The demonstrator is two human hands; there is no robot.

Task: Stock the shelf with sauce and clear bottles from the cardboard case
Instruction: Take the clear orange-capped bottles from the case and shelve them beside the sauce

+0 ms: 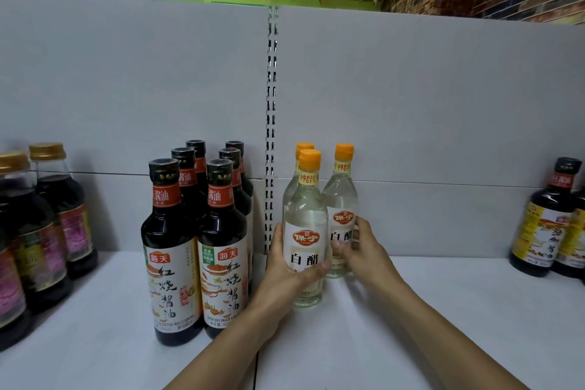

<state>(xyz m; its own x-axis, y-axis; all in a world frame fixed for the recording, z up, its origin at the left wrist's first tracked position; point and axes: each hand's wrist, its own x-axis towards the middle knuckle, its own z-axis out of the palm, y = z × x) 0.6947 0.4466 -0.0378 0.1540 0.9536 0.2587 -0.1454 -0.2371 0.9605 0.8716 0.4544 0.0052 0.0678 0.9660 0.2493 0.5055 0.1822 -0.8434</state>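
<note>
White shelf (443, 310) | step: aligning stock beside sauce bottles (172, 266) | left hand (285, 266) wraps front clear bottle (306, 209), right hand (364, 247) clasps rear clear bottle (340, 196) | next, likely: square rows, let go

The left hand (286, 266) gripped the front clear bottle (306, 231); the right hand (361, 247) held another clear bottle (341, 199) beside six sauce bottles (196, 231) on the shelf (443, 310).

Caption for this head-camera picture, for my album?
Left hand grips the front clear bottle, right hand the right clear bottle, on the shelf beside dark sauce bottles.
</note>
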